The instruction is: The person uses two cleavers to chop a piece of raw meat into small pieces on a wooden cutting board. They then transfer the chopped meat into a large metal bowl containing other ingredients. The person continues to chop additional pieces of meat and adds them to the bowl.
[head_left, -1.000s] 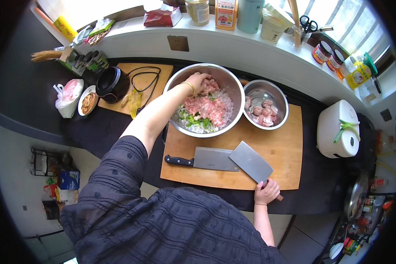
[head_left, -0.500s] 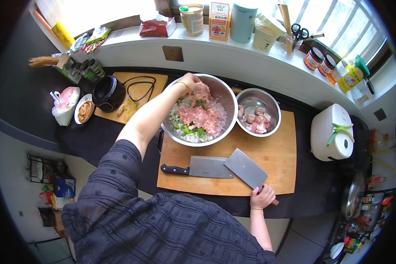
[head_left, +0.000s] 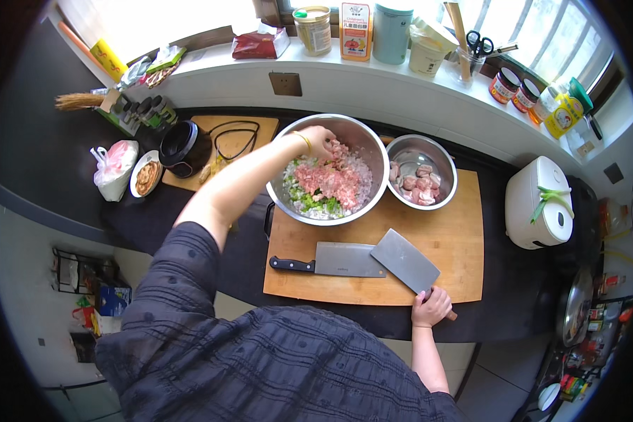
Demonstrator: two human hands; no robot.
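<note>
In the large steel bowl point(head_left: 364, 138), my left hand point(head_left: 319, 142) is closed on pink minced meat point(head_left: 325, 181) near the far wall; its fingertips are partly hidden. Chopped green onion point(head_left: 321, 205) and small whitish pieces lie around and under the meat. My right hand point(head_left: 432, 307) is wrapped round the handle of a cleaver point(head_left: 406, 260), whose blade lies slanted on the wooden cutting board point(head_left: 457, 232). Beside it rests a second cleaver point(head_left: 348, 259) with a black handle, its blade end close to the first blade.
A smaller steel bowl point(head_left: 420, 149) with meat chunks stands right of the large one. Further right is a white rice cooker point(head_left: 538, 204) with green onion on its lid. At left are a black pot point(head_left: 184, 149), a small dish point(head_left: 146, 176) and a white bag point(head_left: 114, 171).
My left hand has come down slightly in the bowl, and the raised lump of mince is lower. The right hand stays on the cleaver handle. The whole view has shifted a little.
</note>
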